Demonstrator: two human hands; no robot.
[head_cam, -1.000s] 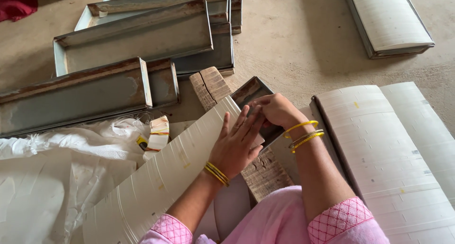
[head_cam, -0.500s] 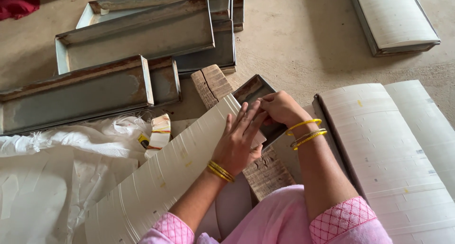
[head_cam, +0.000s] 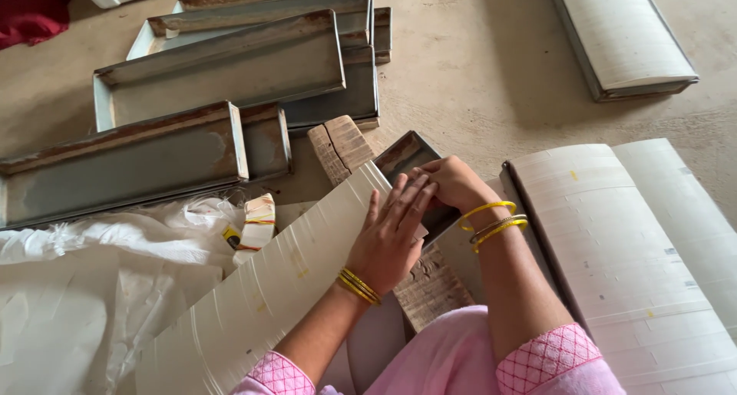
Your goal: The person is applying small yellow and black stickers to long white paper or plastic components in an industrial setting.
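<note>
The left hand (head_cam: 391, 237) lay flat, fingers spread, pressing on the upper end of a long row of cream paper sheets (head_cam: 261, 295) that ran diagonally from the lower left up toward the middle. The right hand (head_cam: 453, 181) was curled just beside it, fingertips meeting the left fingers at the row's top end; whether it pinched any sheets could not be told. Both wrists wore yellow bangles, and pink sleeves showed at the bottom edge.

Under the right hand sat a small dark metal tray (head_cam: 403, 155), tilted, its far corner showing. Just left of it a split wooden block (head_cam: 342, 143) lay on the concrete floor (head_cam: 476, 65), and another ridged wooden piece (head_cam: 434, 287) showed under the forearms.

To the right, a wide curved stack of cream sheets (head_cam: 614, 249) rested in a long holder, dotted with a few small yellow marks. Left of the row stood a small white carton with red and yellow bands (head_cam: 257, 224), beside crumpled white plastic sacking (head_cam: 92, 287).

Farther off, several long rusty grey metal trays (head_cam: 223, 65) lay overlapping, and another tray filled with pale sheets (head_cam: 622, 34) sat at the upper right. A red cloth (head_cam: 31, 11) showed in the top left corner.
</note>
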